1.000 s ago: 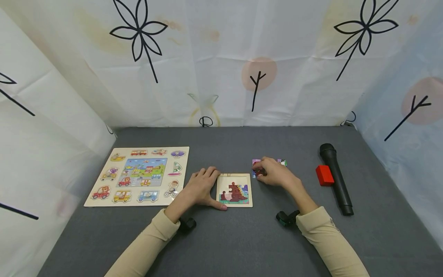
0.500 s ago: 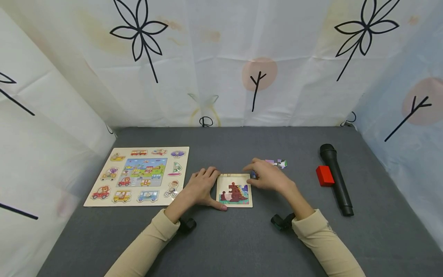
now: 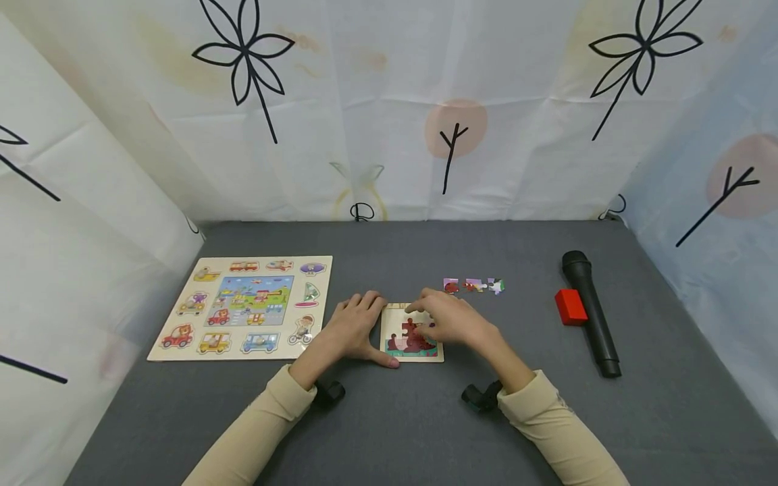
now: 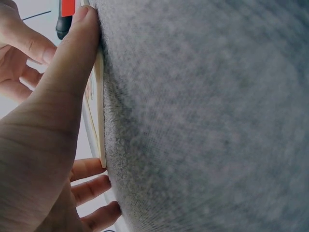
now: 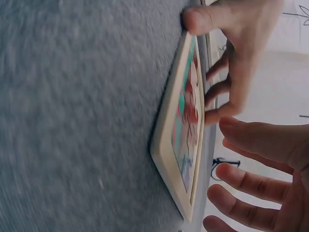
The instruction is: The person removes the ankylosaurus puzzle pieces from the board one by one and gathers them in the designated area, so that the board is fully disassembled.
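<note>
A small square wooden puzzle board (image 3: 412, 360) with a brown picture lies flat on the table. My left hand (image 3: 355, 329) holds its left side, the thumb at the near edge and a fingertip by the far left corner. Over the board's right part is my right hand (image 3: 452, 317), hiding some of the picture. In the right wrist view, that hand's spread, slightly bent fingers (image 5: 248, 183) show nothing between them beside the board (image 5: 169, 150). Loose puzzle pieces (image 3: 450, 285) lie in a row beyond the right hand.
A larger wooden board (image 3: 182, 356) with vehicle pictures lies at the left. To the right, a red block (image 3: 571, 308) touches a black microphone (image 3: 594, 324). Patterned white cloth (image 3: 365, 121) hangs behind the grey table (image 3: 389, 432).
My right hand has moved left from the loose pieces to above the small board, uncovering the leftmost piece. The blue-edged piece beside the board is out of sight. My left hand stays in place.
</note>
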`<state>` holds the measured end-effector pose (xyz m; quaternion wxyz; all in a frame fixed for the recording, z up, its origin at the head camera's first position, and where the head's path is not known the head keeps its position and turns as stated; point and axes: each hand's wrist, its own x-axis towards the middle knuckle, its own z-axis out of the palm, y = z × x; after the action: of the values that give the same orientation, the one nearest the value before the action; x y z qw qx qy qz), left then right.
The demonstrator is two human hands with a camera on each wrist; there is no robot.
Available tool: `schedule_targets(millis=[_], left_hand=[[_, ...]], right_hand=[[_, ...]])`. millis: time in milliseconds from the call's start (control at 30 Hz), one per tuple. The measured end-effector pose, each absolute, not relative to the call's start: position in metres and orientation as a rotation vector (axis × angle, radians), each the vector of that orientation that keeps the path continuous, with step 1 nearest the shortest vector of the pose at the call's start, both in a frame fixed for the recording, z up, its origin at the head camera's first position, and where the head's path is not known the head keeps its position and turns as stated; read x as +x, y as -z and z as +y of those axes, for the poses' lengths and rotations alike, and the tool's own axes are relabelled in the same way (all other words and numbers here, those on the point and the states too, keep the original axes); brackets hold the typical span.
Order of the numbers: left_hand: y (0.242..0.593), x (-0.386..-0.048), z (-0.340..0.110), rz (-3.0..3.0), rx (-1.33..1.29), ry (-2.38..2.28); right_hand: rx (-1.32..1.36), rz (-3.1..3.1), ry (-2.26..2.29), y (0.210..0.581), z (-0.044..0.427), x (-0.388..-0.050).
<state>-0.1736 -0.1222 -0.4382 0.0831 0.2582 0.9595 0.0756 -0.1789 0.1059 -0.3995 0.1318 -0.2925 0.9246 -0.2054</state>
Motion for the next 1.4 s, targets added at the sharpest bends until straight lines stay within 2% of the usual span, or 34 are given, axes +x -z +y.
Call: schedule_targets(millis=[833,1400], left_hand=[[0.437,-0.173,-0.122,2.863,0.766,-0.223],[0.439,-0.174,-0.122,2.872,0.777,-0.233]], right_hand=[[-0.933,2.672,0.494,0.412,0.092,-0.173],[-0.896,2.695,0.505,0.411,0.089,-0.173]])
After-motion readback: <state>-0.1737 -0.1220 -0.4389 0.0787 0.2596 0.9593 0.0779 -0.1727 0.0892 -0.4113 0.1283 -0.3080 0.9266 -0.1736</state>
